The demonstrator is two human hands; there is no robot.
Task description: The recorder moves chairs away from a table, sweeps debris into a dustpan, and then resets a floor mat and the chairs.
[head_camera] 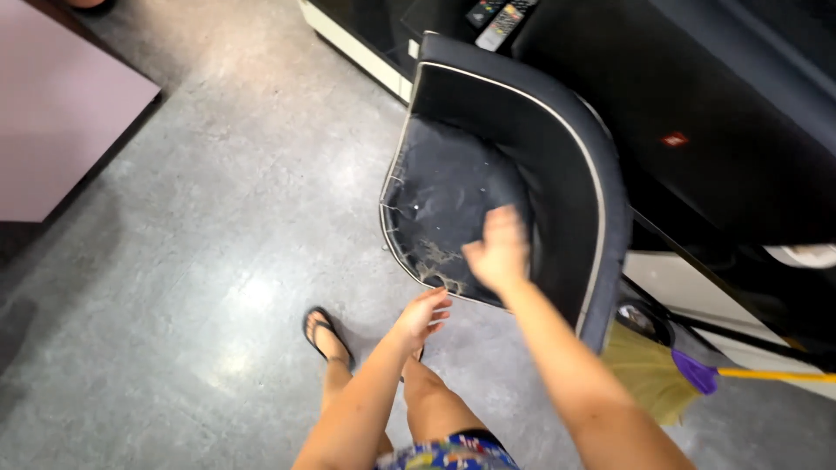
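A view from above looks down at a person's two bare arms reaching toward a small dark tub chair point(522, 139) with pale piping along its edges. The chair stands on a grey speckled floor point(218, 261), its curved back against a black cabinet point(740, 130) on the right. The right hand point(498, 251) is over the worn seat, fingers spread apart and blurred, holding nothing; whether it actually touches the seat cannot be told. The seat's front edge is frayed, with pale, crumbling patches just beside that hand. The left hand point(422, 315) hovers lower, just in front of the seat's front edge, fingers loosely curled and apart, empty. Below the hands, the person's foot in a black flip-flop point(326, 335) rests on the floor, and a strip of patterned blue shorts shows at the bottom edge. To the right of the chair, a broom point(688, 370) with a purple collar, yellow handle and straw-coloured bristles lies low beside the cabinet. Two remote controls point(498, 17) rest on a dark surface behind the chair at the top. A pinkish panel point(52, 122) fills the upper left corner.
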